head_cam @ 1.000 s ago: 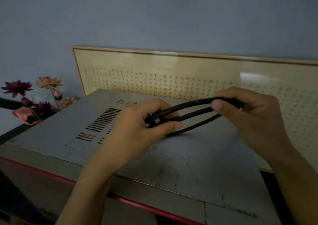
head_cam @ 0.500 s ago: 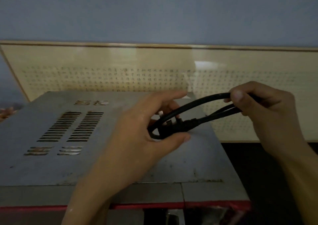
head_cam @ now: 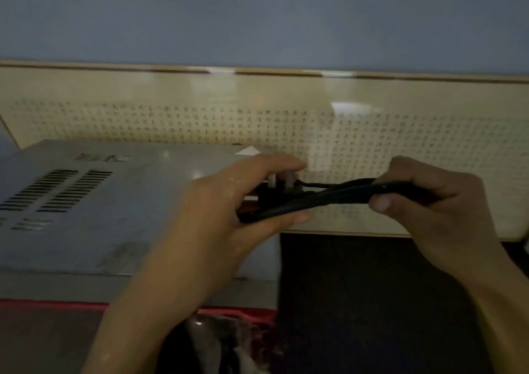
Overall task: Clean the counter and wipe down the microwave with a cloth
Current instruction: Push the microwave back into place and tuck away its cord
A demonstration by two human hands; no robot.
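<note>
blurred clutter [head_cam: 229, 345]: nearest, at 6 o'clock below the microwave's front; dark and smeared, i cannot tell what it is.
red trim [head_cam: 57, 305]: a strip along the microwave's front edge at 8 o'clock; the door under it is cut off.
left hand [head_cam: 229, 213]: at centre, fingers and thumb curled round one end of the bundled cord, likely so the loops cannot spring apart.
right hand [head_cam: 438, 207]: at 3 o'clock, thumb and fingers pinching the other fold of the bundle and holding it taut; i judge this as tidying it clear for wiping.
power cord [head_cam: 329, 199]: black, folded in several strands between the two hands, held over the microwave's right edge; where its far end runs is hidden.
plug [head_cam: 288, 183]: pale prongs stand up by the left fingers; their count is unclear.
microwave [head_cam: 114, 225]: grey top at 9 o'clock, smudged near the front, vent slots [head_cam: 54, 190] on its left; the left part is cut off.
counter [head_cam: 372, 287]: the dark area at 4 o'clock is probably it; too dim to be sure.
cloth: not in view.
framed calligraphy panel [head_cam: 171, 121]: stands behind at 12 o'clock, characters too blurred to read.
wall [head_cam: 257, 16]: blue-grey, farthest.
</note>
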